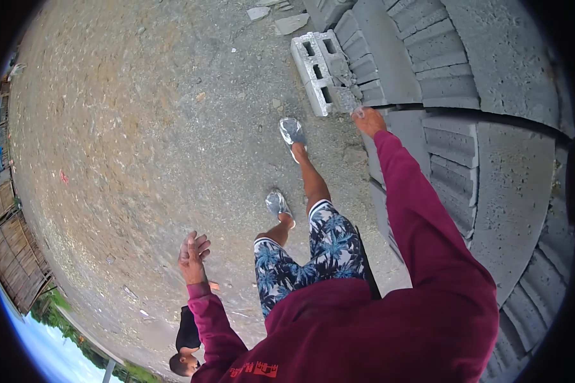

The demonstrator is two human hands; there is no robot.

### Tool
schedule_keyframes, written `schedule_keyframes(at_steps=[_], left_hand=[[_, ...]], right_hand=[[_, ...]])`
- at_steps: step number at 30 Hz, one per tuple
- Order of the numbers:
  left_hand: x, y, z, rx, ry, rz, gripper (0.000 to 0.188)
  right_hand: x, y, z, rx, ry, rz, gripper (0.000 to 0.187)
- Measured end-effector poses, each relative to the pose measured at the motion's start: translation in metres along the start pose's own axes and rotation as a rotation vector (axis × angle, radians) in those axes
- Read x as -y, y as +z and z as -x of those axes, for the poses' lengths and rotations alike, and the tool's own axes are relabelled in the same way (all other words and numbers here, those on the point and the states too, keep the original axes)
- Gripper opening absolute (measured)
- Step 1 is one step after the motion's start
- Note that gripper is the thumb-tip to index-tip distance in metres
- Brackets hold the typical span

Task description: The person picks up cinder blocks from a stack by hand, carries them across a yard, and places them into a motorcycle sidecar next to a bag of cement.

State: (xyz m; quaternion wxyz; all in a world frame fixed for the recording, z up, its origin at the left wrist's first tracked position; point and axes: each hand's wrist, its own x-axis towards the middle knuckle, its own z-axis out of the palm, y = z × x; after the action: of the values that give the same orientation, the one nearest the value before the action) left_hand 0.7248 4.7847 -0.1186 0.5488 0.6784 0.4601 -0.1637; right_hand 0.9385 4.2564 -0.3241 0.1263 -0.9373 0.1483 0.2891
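My right hand [369,120] reaches out to the right beside a wall of stacked grey concrete blocks [450,54]. Its fingers are curled closed, and a small whitish patch shows at the fingertips; what it holds, if anything, I cannot make out. Just beyond it, a hollow concrete block [310,76] stands on the ground against the stack, its dark square holes showing. Out to the left hangs my left hand [193,256], held in the air with its fingers loosely bent and apart, nothing in it.
Rough gravelly ground [140,127] spreads ahead and left. Flat broken slabs [292,24] lie near the stack's far end. A person in a dark top [188,332] is at the lower left. Woven-walled huts [18,255] line the far left edge.
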Motion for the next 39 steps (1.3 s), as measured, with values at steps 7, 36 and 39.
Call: schedule_keyframes(at_steps=[7,36,39], left_hand=[[0.02,0.161,-0.138,0.204,-0.208,-0.259,0.043],[0.008,0.663,-0.381,0.409,1.344,-1.327,0.04],[-0.006,0.669,-0.376,0.596,1.104,-1.482,0.042]], right_hand=[[0.043,0.018,-0.288,-0.114,-0.259,0.247,0.051],[-0.066,0.114,-0.1,-0.111,0.135,-0.511,0.024],[-0.04,0.102,-0.175,-0.26,0.025,-0.531,0.025]])
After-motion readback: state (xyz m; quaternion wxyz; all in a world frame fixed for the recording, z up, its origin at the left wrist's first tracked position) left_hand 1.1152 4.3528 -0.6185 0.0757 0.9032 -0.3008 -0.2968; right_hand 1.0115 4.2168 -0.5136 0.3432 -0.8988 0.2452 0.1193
